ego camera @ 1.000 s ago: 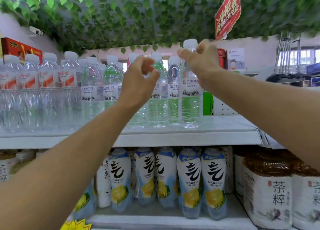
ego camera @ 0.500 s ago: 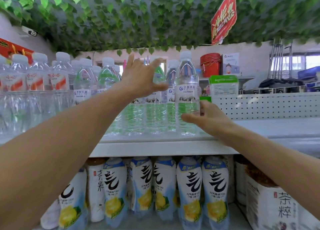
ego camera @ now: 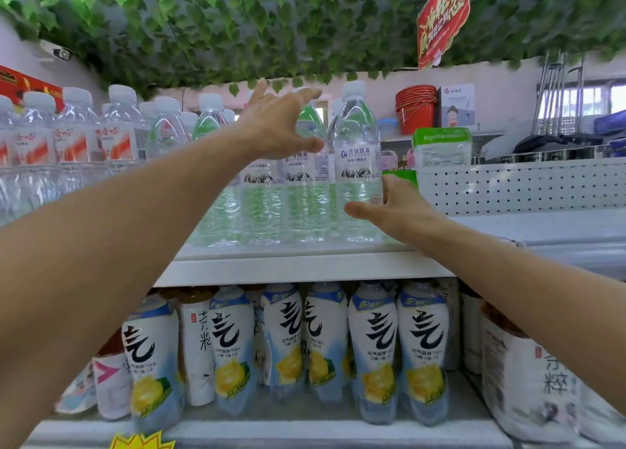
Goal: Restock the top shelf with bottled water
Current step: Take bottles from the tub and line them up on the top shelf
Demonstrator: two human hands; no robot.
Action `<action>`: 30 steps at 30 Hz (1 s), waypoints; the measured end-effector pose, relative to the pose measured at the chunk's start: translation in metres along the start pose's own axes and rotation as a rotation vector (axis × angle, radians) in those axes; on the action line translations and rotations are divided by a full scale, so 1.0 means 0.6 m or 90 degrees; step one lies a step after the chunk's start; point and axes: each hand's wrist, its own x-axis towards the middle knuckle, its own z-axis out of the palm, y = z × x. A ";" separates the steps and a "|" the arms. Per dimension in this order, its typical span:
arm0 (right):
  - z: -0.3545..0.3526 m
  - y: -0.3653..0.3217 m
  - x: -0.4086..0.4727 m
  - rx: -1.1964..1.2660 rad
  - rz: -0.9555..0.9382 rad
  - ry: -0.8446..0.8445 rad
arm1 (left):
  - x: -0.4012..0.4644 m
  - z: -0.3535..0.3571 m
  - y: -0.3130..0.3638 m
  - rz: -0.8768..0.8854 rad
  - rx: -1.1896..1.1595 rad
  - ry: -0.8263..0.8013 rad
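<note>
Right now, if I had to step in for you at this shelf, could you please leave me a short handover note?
Left hand: open, fingers spread at the necks of the clear blue-labelled water bottles; no grip.
Right hand: open, thumb and fingers at the lower body of the rightmost clear water bottle, which stands upright.
Done: the row stands on the white top shelf.
Left: bare shelf to the right may take more bottles; none in hand.

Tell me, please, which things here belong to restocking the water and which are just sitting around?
Job: rightmost water bottle, right hand at its lower side, left hand spread by the bottle row, top shelf.
Bystanders: lemon drink bottles below, red buckets, hanging red sign.
</note>
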 end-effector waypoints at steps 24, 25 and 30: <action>0.019 0.000 0.006 -0.020 -0.003 0.015 | -0.041 0.002 0.017 -0.038 -0.066 0.031; 0.019 -0.001 0.005 -0.021 -0.003 0.015 | -0.043 0.000 0.020 -0.042 -0.069 0.030; 0.013 -0.005 -0.001 0.001 0.008 0.002 | -0.050 0.002 0.023 -0.053 -0.057 0.036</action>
